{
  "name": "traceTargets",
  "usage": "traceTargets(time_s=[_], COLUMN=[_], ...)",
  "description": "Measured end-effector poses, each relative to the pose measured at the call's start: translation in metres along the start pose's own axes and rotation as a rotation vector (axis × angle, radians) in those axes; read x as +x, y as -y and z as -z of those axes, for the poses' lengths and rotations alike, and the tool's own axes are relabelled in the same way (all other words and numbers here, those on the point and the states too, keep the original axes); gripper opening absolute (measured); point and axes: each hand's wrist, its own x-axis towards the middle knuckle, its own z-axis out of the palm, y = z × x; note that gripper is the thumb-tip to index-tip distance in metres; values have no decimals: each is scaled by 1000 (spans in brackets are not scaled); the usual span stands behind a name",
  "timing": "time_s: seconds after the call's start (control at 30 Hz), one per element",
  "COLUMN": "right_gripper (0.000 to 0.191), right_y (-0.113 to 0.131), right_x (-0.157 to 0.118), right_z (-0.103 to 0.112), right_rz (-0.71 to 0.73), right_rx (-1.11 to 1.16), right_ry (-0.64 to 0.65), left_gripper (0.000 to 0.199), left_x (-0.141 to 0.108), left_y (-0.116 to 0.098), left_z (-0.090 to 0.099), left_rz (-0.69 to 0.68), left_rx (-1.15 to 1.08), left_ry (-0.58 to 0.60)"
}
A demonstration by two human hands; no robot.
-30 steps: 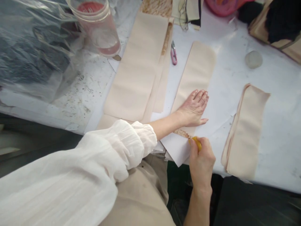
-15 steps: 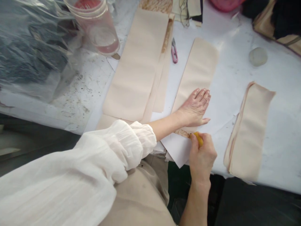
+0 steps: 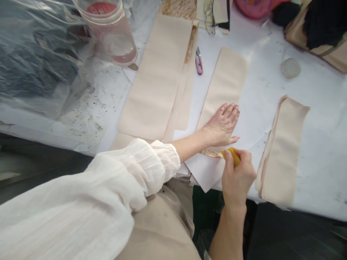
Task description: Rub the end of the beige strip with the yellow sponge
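Note:
My left hand (image 3: pixel 222 123) lies flat, fingers stretched out, on a long beige strip of leather-like material (image 3: pixel 227 77). The strip's near end (image 3: pixel 210 153) shows a brown, shiny-looking edge just below my left wrist. Pinched in my right hand (image 3: pixel 240 173) is a small yellow tool (image 3: pixel 234 156), its tip close to the right end of that brown edge. Whether the tip touches the edge I cannot tell. A white sheet of paper (image 3: pixel 204 175) sticks out under the strip's near end, past the table edge.
Wide beige pieces (image 3: pixel 155 72) are stacked on the left, and folded beige strips (image 3: pixel 287 151) lie on the right. Pink thread snips (image 3: pixel 199 61) rest between pieces. A clear plastic jar (image 3: pixel 114 36), a plastic-wrapped bundle (image 3: pixel 40 57) and a round whitish lump (image 3: pixel 290 68) also stand about.
My right hand has moved a little to the right with the yellow tool, along the strip's brown edge. My left hand stays pressed on the strip. The view has shifted slightly.

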Motion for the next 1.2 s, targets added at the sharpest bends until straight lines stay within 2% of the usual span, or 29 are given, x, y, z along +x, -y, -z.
traceTargets(time_s=[0.1,0.17,0.3,0.4,0.47,0.53,0.6,0.73,0.83,0.93,1.0,1.03,1.1,1.17,1.2], right_gripper=[27,22,20,24,28,34,37,34,31,27,27,27,32,38,39], right_y=[1,1,-4,-14,-20,-20,-16,-5,-1,-2,-6,-8,-11,-12,-11], right_x=[0,-6,-23,-35,-41,-40,-33,-13,-16,-33,-43,-45,-42,-32,-26], right_z=[-14,-13,5,23,31,32,25,-3,-14,-5,8,14,20,18,13], right_rz=[54,64,8,-155,-304,-413,-389,-93,9,-13,-102,-163,-263,-287,-264], right_rx=[-67,-62,24,143,263,361,353,82,-5,40,108,142,190,221,230], right_ry=[36,90,240,325,243,87,-14,-21,29,146,205,187,40,-97,-115], left_gripper=[93,91,89,90,90,90,91,91,91,90,89,89,89,90,90], left_x=[-1,-2,-3,-3,-3,-3,-3,-3,-3,-3,-2,-2,-2,-2,-3], left_y=[-1,-1,-2,-2,-2,-2,-1,-1,-1,-2,-3,-2,-2,-1,-1], left_z=[2,3,3,2,2,2,2,2,2,2,2,1,1,0,0], left_rz=[-3,-2,4,2,3,6,8,1,4,14,23,24,20,24,30], left_rx=[12,-1,-21,-24,-26,-21,-10,13,21,13,2,-3,-7,-1,4], left_ry=[-3,-8,-2,1,0,-2,-3,-8,-17,-16,-7,-4,-10,-24,-29])
